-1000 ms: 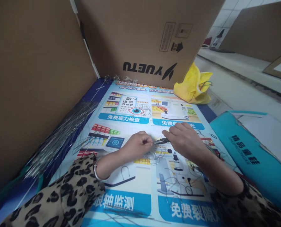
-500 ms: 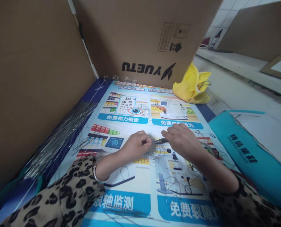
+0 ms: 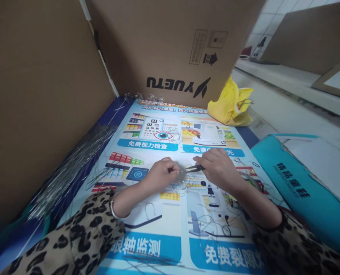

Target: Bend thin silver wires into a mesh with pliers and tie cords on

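Observation:
In the middle of the head view, my right hand (image 3: 220, 167) is closed around dark-handled pliers (image 3: 195, 168). Their narrow jaws point left and stand slightly apart. My left hand (image 3: 162, 175) is pinched just left of the jaw tips. A thin, curled wire (image 3: 182, 186) shows at and below its fingertips; the exact grip is hidden by the fingers. Loose wire pieces (image 3: 230, 214) lie scattered under and around my right forearm. A bundle of long straight wires (image 3: 69, 173) lies left of my left arm.
A printed poster (image 3: 155, 212) covers the table. Tall cardboard (image 3: 170, 46) stands at the back and left. To the right are a yellow bag (image 3: 229, 105) and a teal box (image 3: 290, 183). Small wire pieces (image 3: 147, 97) lie along the back edge, and more wires (image 3: 155, 259) in front.
The pliers' jaws have parted and now sit slightly away from my left fingertips. My left hand has shifted a little left. The camera view has moved slightly.

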Tool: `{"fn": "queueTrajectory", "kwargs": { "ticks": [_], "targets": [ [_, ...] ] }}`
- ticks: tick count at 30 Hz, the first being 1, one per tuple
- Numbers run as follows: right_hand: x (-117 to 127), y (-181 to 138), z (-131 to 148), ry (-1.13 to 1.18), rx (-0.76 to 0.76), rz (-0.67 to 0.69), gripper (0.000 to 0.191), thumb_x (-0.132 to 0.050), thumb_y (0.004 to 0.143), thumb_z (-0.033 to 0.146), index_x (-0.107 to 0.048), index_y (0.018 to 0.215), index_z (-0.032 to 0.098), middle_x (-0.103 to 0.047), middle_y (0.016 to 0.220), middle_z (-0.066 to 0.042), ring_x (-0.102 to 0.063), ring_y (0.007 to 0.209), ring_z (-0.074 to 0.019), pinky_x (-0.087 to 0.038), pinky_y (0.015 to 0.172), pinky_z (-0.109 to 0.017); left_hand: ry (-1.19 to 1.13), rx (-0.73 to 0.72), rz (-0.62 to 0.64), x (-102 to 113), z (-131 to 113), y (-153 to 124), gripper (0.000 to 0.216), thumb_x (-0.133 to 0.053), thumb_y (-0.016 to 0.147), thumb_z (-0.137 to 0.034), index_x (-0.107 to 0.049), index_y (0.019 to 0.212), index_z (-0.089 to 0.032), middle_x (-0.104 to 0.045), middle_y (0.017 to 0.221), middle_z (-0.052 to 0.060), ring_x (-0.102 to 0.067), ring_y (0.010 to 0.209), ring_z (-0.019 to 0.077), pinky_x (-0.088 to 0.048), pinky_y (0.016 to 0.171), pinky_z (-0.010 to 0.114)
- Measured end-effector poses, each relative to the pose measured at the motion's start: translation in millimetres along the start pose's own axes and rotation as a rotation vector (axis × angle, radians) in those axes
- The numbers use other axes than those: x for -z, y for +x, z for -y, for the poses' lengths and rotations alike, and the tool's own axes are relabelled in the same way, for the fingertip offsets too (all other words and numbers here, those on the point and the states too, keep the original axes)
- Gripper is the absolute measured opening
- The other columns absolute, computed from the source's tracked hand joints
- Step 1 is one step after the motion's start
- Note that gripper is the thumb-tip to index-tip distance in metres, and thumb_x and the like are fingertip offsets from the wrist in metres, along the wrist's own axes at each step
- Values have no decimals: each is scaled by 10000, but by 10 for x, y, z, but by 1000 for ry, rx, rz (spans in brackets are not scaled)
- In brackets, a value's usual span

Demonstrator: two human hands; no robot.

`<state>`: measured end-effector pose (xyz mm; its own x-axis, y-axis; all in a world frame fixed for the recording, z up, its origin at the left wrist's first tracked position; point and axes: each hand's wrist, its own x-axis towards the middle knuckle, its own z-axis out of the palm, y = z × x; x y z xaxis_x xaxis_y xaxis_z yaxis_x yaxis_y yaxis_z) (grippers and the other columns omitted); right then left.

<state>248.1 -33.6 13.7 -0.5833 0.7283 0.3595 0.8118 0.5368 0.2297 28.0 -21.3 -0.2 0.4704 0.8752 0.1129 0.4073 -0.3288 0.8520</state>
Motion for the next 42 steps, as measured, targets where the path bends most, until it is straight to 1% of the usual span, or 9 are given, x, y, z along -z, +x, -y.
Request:
{"fn": "queueTrajectory", "kwargs": {
  "ticks": [5,10,18,23,29,32,36,39,42],
  "targets": [
    [-72,-43,-125,65,-91,-45,243,-520,753,117,-655,946,178,-623,811,-55,-464,825,-185,-275,760,-318,-13,12,-48,46,7,17,102,-511,712,-154,-558,622,-165,-521,682,-8,-508,683,120,-392,664,244],
    [-134,-50,-137,45,-150,15,286,-519,734,106,-653,976,179,-627,847,-63,-466,856,-200,-275,768,-327,-40,-25,-35,45,28,4,99,-510,722,-152,-563,639,-164,-535,711,0,-524,722,125,-398,693,252],
    [-163,-31,-75,113,-79,63,284,-517,753,116,-645,995,192,-622,848,-62,-465,869,-200,-268,760,-326,-54,-63,40,47,-19,-19,95,-509,720,-135,-561,644,-158,-500,687,-7,-495,690,115,-390,669,240],
    [-161,-33,-78,136,-22,13,269,-518,749,97,-650,969,177,-629,787,-55,-475,830,-189,-278,741,-319,-58,-54,66,46,-19,-19,100,-507,721,-137,-554,635,-157,-492,686,-7,-491,687,113,-391,655,233],
    [-143,-36,-75,72,10,-10,236,-509,785,117,-655,957,185,-629,723,-34,-476,748,-170,-277,698,-304,-35,-83,68,49,-2,-26,90,-505,718,-125,-567,665,-163,-508,705,-11,-507,700,111,-399,675,235],
    [-93,-32,-64,-10,20,-37,223,-478,821,136,-656,946,186,-621,708,-35,-466,730,-169,-267,686,-308,37,-107,33,40,0,-32,99,-497,716,-117,-575,683,-167,-524,716,-7,-515,718,117,-403,685,241],
    [46,-17,-26,-133,15,-58,232,-443,847,144,-647,945,190,-602,704,-36,-446,723,-175,-247,684,-324,232,-161,-50,24,-15,-56,120,-473,733,-120,-579,705,-169,-527,731,11,-505,738,138,-404,685,259],
    [176,1,26,-180,16,-17,241,-437,851,149,-639,977,187,-596,707,-42,-437,723,-183,-241,691,-337,396,-203,-103,18,-45,-83,118,-465,749,-136,-578,733,-166,-532,762,33,-500,774,161,-402,700,279],
    [276,21,91,-185,-15,60,234,-453,837,143,-639,976,177,-607,712,-50,-438,708,-188,-230,665,-341,521,-200,-155,14,-81,-106,113,-463,754,-148,-573,743,-172,-531,779,43,-498,786,176,-396,698,291]
  ]
}}
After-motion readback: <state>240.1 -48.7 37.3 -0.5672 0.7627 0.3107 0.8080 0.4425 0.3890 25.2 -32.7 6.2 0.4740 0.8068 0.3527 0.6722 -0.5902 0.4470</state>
